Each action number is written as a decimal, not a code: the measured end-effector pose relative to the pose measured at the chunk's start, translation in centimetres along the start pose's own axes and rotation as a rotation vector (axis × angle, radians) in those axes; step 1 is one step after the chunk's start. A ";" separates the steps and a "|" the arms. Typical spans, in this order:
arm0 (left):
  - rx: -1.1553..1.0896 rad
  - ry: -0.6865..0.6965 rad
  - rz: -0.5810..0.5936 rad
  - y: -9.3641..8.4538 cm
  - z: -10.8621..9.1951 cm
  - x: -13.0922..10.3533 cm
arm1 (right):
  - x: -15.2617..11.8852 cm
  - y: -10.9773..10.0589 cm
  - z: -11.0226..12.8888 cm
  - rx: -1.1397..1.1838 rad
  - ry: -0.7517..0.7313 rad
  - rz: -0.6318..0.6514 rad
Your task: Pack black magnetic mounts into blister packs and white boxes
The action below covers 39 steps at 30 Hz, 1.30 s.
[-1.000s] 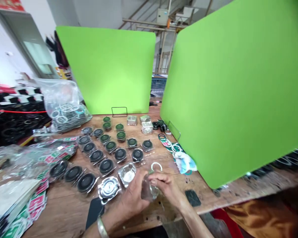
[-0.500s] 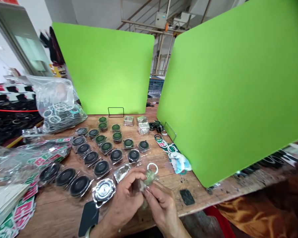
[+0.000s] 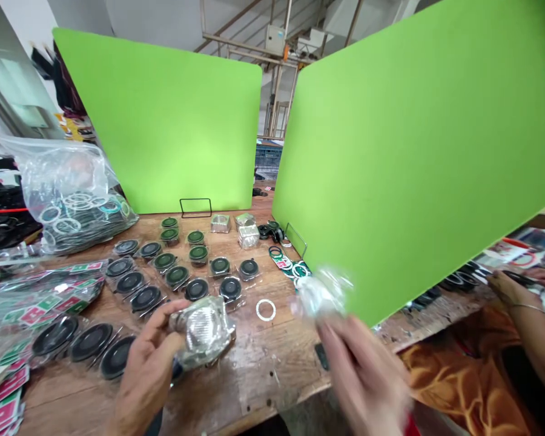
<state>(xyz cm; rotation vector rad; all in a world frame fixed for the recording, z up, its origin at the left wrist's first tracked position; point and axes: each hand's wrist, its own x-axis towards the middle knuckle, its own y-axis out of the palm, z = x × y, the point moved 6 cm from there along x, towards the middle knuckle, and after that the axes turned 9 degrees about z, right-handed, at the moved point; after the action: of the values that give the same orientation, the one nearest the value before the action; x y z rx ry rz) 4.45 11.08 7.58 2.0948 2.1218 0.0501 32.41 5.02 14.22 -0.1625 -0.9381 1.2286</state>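
Note:
My left hand [image 3: 148,363] grips a clear-wrapped silvery disc [image 3: 204,330] by its left side, thumb in front and fingers behind. It is held over the table, in front of the wrapped black round pieces. My right hand [image 3: 361,369], smeared by motion, pinches a crumpled piece of clear plastic film [image 3: 324,293] in front of the right green panel. A white ring [image 3: 266,310] lies flat on the wood between the hands. Several wrapped black discs [image 3: 145,298] stand in rows beyond and left of my left hand.
Two green panels [image 3: 177,133] border the work area. On the left sit a clear bag of rings [image 3: 82,209] and printed cards [image 3: 4,406]. Silvery wrapped packs [image 3: 248,236] stand at the back. A co-worker's arm [image 3: 536,339] reaches in at the right.
My hands were together on a small clear-wrapped thing and have parted. The left moved left with the silvery disc, the right swung right with clear film. The view turned slightly right.

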 end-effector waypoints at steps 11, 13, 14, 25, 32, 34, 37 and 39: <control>-0.028 0.124 0.399 6.9 4.3 -1.1 | -0.3 11.8 1.8 0.615 0.104 0.318; -0.079 0.085 0.424 7.1 4.9 -1.1 | -0.6 12.0 0.7 0.762 0.164 0.376; -0.098 0.071 0.431 7.2 5.1 -1.1 | -0.5 12.0 0.1 0.806 0.180 0.405; 0.397 0.349 0.501 8.7 0.7 -2.3 | -0.5 11.5 2.0 0.284 -0.102 0.421; 0.233 0.293 0.171 2.4 -1.0 1.3 | -1.5 5.3 2.2 0.150 -0.085 -0.028; 0.144 0.209 0.067 0.6 -1.1 1.9 | -0.3 3.0 0.9 0.015 -0.073 -0.127; 0.006 0.077 0.157 1.6 0.4 1.4 | 1.9 3.0 -0.3 -0.129 0.003 -0.073; -0.062 0.084 0.277 3.6 1.7 0.6 | 2.3 5.5 0.2 -0.007 0.015 0.079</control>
<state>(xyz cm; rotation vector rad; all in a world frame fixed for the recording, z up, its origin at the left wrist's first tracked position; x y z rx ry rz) 8.21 11.60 6.33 2.3713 1.8307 0.2374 28.36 8.94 12.39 -0.2152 -0.9307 1.2951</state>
